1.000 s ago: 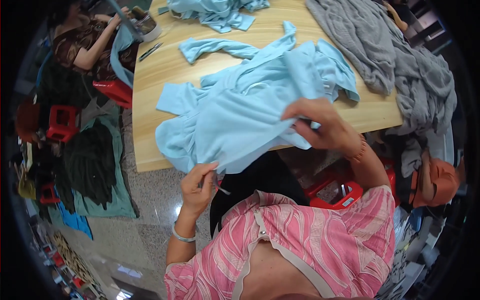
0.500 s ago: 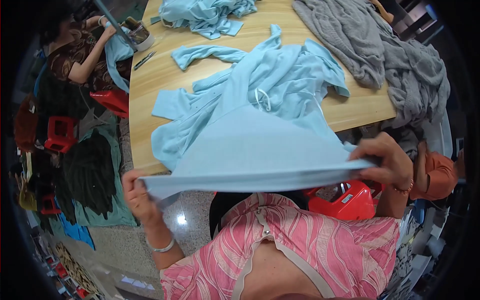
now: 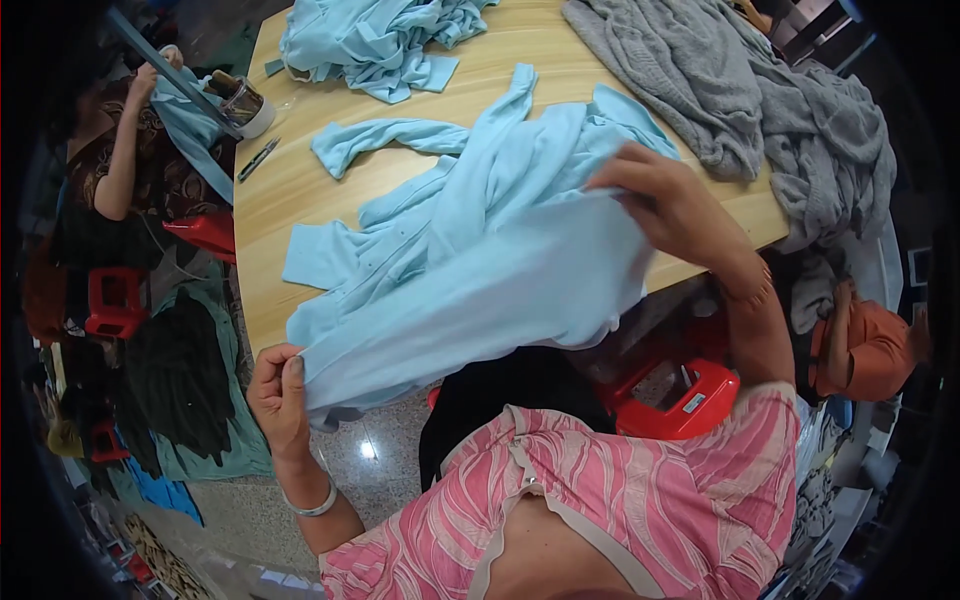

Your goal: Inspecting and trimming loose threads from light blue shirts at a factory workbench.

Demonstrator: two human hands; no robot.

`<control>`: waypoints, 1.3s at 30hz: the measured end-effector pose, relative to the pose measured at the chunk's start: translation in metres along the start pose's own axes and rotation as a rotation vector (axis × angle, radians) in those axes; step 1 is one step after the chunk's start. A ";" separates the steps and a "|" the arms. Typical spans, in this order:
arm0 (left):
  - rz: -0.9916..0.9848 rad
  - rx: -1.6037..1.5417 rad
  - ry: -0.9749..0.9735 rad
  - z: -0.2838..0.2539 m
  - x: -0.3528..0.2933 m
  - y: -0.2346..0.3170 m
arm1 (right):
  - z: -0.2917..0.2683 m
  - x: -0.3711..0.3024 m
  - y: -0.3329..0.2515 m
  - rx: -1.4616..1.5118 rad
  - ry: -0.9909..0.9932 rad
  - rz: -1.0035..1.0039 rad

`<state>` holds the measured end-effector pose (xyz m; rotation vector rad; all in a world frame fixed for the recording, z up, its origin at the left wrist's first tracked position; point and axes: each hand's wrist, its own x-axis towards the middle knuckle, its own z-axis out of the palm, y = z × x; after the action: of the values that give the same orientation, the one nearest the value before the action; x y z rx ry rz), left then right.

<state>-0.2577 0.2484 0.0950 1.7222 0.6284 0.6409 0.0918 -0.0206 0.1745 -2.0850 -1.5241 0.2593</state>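
A light blue knit garment (image 3: 490, 270) stretches between my two hands over the near edge of the table. My left hand (image 3: 279, 398) pinches its lower left corner, thumb on top. Farther up and to the right, my right hand (image 3: 670, 205) grips the garment's upper edge with bent fingers; its fingertips are partly blurred. More of the same pale blue cloth, with sleeves (image 3: 390, 137) spread out, lies on the table beyond. Whether that cloth and the piece in my hands are one garment, I cannot tell.
The wooden table (image 3: 285, 195) also bears a blue garment pile (image 3: 370, 45), grey knitwear (image 3: 700, 90), a pen (image 3: 259, 160) and a tool pot (image 3: 246, 108). A red stool (image 3: 680, 400) stands near my right side. At left, a co-worker (image 3: 110, 170) handles blue cloth.
My right hand has moved up and left over the table, carrying its edge of the garment. The cloth now slants instead of lying level. My left hand keeps its corner.
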 end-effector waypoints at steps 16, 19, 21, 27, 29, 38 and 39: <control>-0.109 0.028 -0.039 -0.002 -0.009 -0.004 | 0.050 0.089 0.026 -0.362 0.133 -0.185; -0.127 0.076 -0.081 0.000 0.000 -0.011 | 0.011 0.017 -0.003 -0.385 0.071 0.048; -0.107 0.198 -0.120 0.002 0.007 -0.021 | 0.005 -0.022 -0.014 -0.339 -0.099 0.219; 0.084 0.323 -0.016 0.026 0.035 -0.054 | 0.021 -0.044 -0.015 -0.328 -0.034 0.365; 0.104 0.458 -0.003 0.025 0.044 -0.058 | 0.023 -0.026 -0.008 -0.262 0.136 0.374; 0.080 0.531 -0.317 0.016 0.062 -0.049 | 0.054 0.103 0.072 -0.030 0.199 0.063; 0.072 0.567 -0.326 0.017 0.060 -0.043 | 0.056 0.109 0.074 -0.002 0.216 0.017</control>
<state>-0.2065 0.2885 0.0551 2.3237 0.5470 0.2216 0.1647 0.0814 0.1061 -2.0542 -1.3784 0.0365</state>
